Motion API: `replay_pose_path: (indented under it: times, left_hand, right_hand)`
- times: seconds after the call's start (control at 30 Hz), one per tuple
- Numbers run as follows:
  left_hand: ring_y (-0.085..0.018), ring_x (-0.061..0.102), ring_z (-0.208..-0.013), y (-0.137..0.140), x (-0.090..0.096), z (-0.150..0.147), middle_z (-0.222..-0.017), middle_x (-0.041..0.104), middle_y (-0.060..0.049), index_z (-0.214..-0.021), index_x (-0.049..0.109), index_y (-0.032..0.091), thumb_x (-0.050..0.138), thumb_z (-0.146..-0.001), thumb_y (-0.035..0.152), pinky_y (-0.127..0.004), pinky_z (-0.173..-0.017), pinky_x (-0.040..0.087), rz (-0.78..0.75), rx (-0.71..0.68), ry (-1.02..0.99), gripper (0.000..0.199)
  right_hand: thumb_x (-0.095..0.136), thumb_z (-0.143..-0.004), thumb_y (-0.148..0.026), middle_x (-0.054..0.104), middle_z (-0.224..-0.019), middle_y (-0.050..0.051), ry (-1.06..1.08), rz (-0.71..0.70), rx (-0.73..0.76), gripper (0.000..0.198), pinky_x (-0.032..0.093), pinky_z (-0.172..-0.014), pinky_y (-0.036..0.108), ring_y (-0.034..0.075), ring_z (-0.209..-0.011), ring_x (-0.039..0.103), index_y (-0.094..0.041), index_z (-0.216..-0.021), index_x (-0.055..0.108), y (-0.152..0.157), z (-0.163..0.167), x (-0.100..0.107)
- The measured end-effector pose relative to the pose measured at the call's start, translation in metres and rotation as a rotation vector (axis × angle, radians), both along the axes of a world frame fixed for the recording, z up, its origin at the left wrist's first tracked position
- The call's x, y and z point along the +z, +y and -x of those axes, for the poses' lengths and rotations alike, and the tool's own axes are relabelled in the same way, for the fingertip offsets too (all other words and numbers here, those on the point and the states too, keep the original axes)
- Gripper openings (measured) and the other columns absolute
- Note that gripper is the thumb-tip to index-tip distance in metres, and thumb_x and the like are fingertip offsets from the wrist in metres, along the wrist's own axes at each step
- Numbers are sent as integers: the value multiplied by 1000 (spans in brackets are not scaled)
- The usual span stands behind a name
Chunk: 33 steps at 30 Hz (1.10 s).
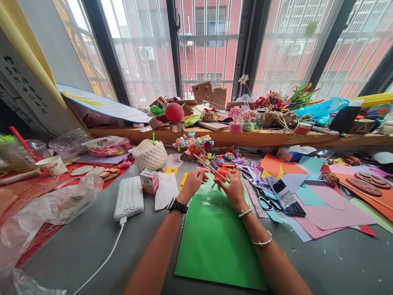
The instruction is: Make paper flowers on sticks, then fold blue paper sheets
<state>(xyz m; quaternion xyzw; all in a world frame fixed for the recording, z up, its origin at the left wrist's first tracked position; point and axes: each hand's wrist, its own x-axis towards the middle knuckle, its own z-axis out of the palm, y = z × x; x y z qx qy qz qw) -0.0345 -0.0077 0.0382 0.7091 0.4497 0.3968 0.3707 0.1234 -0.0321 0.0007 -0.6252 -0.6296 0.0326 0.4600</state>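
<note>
Over the far end of a green sheet (221, 237) my two hands are close together. My right hand (235, 189) has its fingers closed round the near end of a thin wooden stick (211, 166), which slants away to the upper left. My left hand (195, 183) is pinched just left of the stick; what lies between its fingertips is too small to make out. Orange paper pieces (225, 171) lie right behind the fingers. A small yellow strip (219, 187) shows under the right fingers; whether it is held is unclear.
Scissors (266, 200), a phone (285, 196) and coloured paper sheets (334, 209) lie to the right. A white power bank (130, 196) with its cable, a small carton (149, 182) and a netting-wrapped coconut (150, 155) stand left. Paper flowers (192, 141) stand ahead, below a cluttered sill (208, 138).
</note>
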Motion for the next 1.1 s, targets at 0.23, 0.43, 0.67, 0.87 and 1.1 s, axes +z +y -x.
replay_pose_path:
  times: [0.23,0.43,0.67,0.87,1.1]
  left_hand:
    - [-16,59,-77,10,-29,-10,-95,57,-8,-120,34,19,66,-61,46,-29,-70,47,279,-231,-480,72]
    - [-15,58,-75,7,-25,-6,-93,55,-6,-127,27,22,70,-58,43,-24,-65,45,373,-336,-506,84]
    - [-10,57,-65,10,-30,-6,-103,52,-9,-129,24,26,74,-55,34,-18,-52,39,300,-294,-462,89]
    - [-13,56,-69,8,-29,-8,-105,54,-11,-118,42,16,72,-56,33,-18,-50,39,302,-374,-426,71]
    - [-8,46,-54,6,-24,-6,-79,62,-5,-113,53,11,69,-58,31,-20,-50,35,279,-277,-375,61]
  right_hand:
    - [45,-70,-61,46,-95,12,75,-46,54,55,45,-65,34,24,-86,49,-15,-96,59,1,1,-1]
    - [43,-73,-60,52,-91,11,110,-19,146,54,45,-64,34,22,-79,52,-16,-100,57,2,2,-3]
    - [38,-76,-59,58,-93,9,182,10,348,53,43,-70,33,22,-83,54,-17,-103,55,7,-3,-3]
    - [42,-79,-51,59,-100,10,243,67,410,47,43,-70,31,22,-86,54,-15,-106,54,4,-1,1]
    - [44,-78,-49,60,-94,9,241,108,403,44,44,-69,31,21,-80,55,-16,-104,54,2,0,5]
